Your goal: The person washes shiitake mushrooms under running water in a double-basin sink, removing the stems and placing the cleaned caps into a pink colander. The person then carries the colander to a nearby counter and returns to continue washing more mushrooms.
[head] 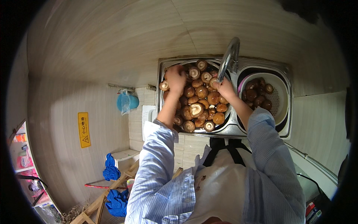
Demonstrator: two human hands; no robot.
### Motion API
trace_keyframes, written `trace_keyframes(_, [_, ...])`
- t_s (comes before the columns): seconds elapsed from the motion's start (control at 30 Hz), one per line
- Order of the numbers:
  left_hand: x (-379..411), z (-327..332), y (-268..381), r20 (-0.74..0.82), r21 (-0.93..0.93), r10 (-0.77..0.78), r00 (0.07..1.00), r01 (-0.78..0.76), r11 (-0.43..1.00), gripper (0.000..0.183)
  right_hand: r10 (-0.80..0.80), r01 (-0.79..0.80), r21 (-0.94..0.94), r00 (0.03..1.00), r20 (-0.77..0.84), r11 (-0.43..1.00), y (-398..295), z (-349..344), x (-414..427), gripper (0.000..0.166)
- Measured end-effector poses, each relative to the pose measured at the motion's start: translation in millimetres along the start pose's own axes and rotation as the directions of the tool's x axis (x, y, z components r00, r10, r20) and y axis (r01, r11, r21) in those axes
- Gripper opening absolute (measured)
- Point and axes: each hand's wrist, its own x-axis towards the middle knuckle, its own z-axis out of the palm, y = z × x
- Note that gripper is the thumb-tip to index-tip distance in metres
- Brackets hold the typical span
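Observation:
Brown shiitake mushrooms [202, 92] fill a large round basin in the left bowl of a steel double sink [233, 123]. My left hand [175, 79] is among the mushrooms at the basin's upper left; its fingers are partly hidden, so its hold is unclear. Below the spout of the chrome faucet [228, 53], my right hand [225, 88] has its fingers around a mushroom [214, 83] at the basin's right side. In the right bowl, a pale perforated colander [283, 98] holds a smaller heap of mushrooms [256, 93].
A tiled wall [139, 36] rises behind the sink. To the left are a blue bucket [133, 102] with a plastic bag, a yellow warning sign [84, 130], a wooden frame [95, 205] and blue cloths [117, 203]. Shelves [25, 169] with packages stand at the far left.

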Motion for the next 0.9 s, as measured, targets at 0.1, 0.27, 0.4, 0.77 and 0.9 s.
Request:
trace_keyframes(0.1, [18, 2, -74, -0.061, 0.267, -0.164, 0.985, 0.174, 0.948, 0.037, 0.187, -0.292, 0.581, 0.954, 0.235, 0.76, -11, -6, -3, 0.026])
trace_keyframes(0.27, [49, 11, -109, 0.302, 0.257, -0.376, 0.876, 0.305, 0.917, 0.041, 0.16, -0.373, 0.668, 0.92, 0.358, 0.644, -32, -11, -12, 0.025])
trace_keyframes(0.4, [64, 27, -125, 0.405, 0.322, -0.395, 0.825, 0.276, 0.906, 0.041, 0.088, -0.318, 0.753, 0.94, 0.329, 0.577, -26, -7, -14, 0.024])
trace_keyframes(0.77, [22, -16, -33, 0.668, -0.728, -0.402, 0.626, 0.662, -0.178, 0.037, -0.053, -0.243, 0.554, 0.885, 0.463, 0.796, -39, -11, -41, 0.04])
trace_keyframes(0.9, [-33, 9, 69, 0.784, -0.567, -0.178, 0.595, 0.566, -0.598, 0.032, -0.121, 0.073, 0.474, 0.99, 0.072, 0.877, -35, 13, -47, 0.033])
